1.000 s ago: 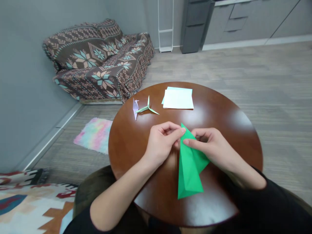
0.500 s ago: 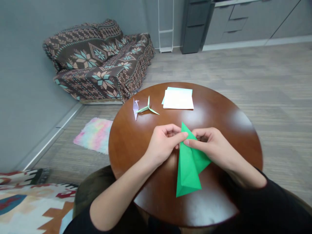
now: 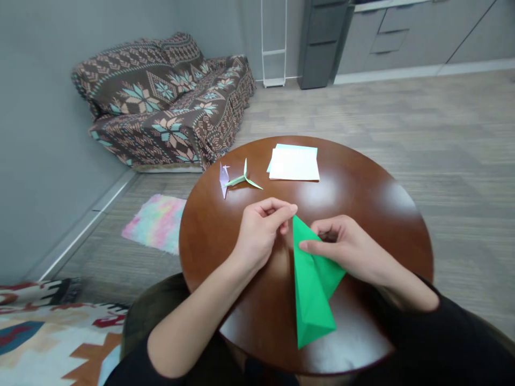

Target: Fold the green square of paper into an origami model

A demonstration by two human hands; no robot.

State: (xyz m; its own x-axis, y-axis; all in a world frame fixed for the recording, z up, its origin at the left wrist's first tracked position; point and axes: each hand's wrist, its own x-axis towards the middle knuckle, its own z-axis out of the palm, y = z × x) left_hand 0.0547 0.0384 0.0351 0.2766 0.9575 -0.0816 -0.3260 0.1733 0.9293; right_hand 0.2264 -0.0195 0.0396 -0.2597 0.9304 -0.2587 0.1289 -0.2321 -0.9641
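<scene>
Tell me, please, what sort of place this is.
Probably the living area of a home: there is a patterned sofa, a fluffy pastel rug and grey cabinets with drawers.

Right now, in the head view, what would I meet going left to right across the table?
Purple folded paper, pale green folded paper, left hand, bright green folded paper, right hand.

Left fingers and right fingers in pinches, forearms inward
</scene>
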